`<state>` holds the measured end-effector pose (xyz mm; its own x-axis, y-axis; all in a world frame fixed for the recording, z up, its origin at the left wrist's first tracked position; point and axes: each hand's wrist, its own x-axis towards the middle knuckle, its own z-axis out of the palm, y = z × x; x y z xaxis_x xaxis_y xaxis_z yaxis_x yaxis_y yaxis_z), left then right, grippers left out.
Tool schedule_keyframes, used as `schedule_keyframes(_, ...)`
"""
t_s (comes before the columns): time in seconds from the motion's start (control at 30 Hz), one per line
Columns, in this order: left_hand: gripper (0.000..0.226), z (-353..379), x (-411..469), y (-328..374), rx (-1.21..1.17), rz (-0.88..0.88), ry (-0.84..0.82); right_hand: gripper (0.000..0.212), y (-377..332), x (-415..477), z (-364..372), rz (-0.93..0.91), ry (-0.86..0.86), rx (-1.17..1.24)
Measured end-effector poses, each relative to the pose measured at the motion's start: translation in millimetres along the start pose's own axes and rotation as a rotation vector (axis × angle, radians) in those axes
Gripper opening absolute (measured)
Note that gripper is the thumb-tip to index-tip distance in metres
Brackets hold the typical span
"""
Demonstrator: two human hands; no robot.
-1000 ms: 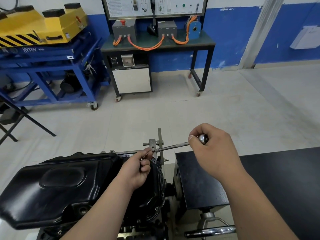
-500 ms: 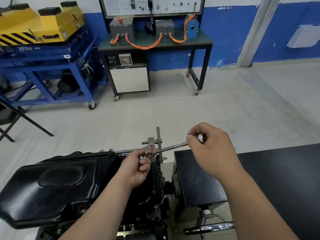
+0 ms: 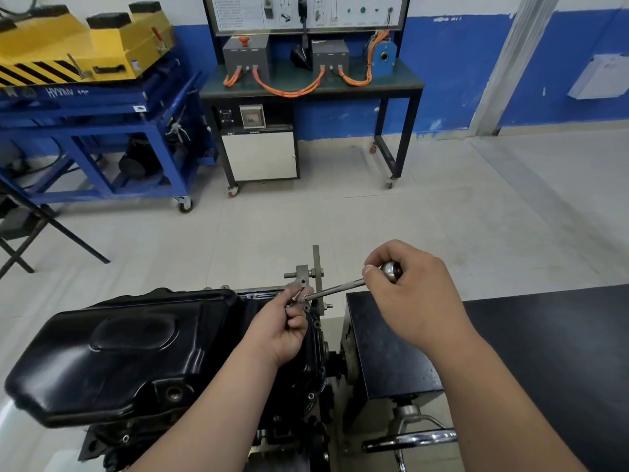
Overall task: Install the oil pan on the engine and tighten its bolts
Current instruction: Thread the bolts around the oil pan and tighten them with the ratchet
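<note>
Head view: black oil pan (image 3: pixel 136 352) sits on top of the engine (image 3: pixel 292 434), lower left of frame. Left hand (image 3: pixel 282 330) is at the pan's far right corner, fingers curled, pinching the tip of a thin metal wrench (image 3: pixel 335 290). Right hand (image 3: pixel 415 301), above a black stand (image 3: pixel 381 352), is curled round the wrench's round knob. Shaft slants down from right hand to left. Bolt at tip: cannot tell.

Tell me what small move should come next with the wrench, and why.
Probably swing the wrench with the right hand to tighten: the left hand pinches its head at the oil pan rim, and the right grips the knob end.
</note>
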<state>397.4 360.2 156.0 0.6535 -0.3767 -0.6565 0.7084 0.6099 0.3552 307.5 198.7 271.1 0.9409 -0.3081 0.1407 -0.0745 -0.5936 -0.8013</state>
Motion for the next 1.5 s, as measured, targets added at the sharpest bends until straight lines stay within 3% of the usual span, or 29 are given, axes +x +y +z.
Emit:
schedule_keyframes(0.87, 0.011, -1.3, -3.7, -5.3, -0.030, 0.070, 0.096, 0.004, -9.2, -16.3, 18.0, -0.164, 0.008, -0.169)
schedule_keyframes(1.0, 0.024, 0.1, -4.5, -6.2, -0.075, 0.052, 0.112, 0.007, -13.0, -23.8, 24.5, -0.345, 0.125, -0.288)
schedule_keyframes(1.13, 0.029, 5.7, -4.5, -5.5, -0.160, 0.021, 0.091, 0.026, -10.5, -29.4, 30.6, -0.486, 0.214, -0.320)
schedule_keyframes(1.37, 0.035, 16.0, 7.5, -4.2, -0.425, -0.019, 0.069, 0.020, 10.5, -26.9, 37.1, -0.677, 0.306, -0.343)
schedule_keyframes(1.5, 0.035, 18.7, 17.1, -6.8, -0.426, -0.013, 0.081, 0.015, 25.6, -24.9, 38.7, -0.716, 0.336, -0.346)
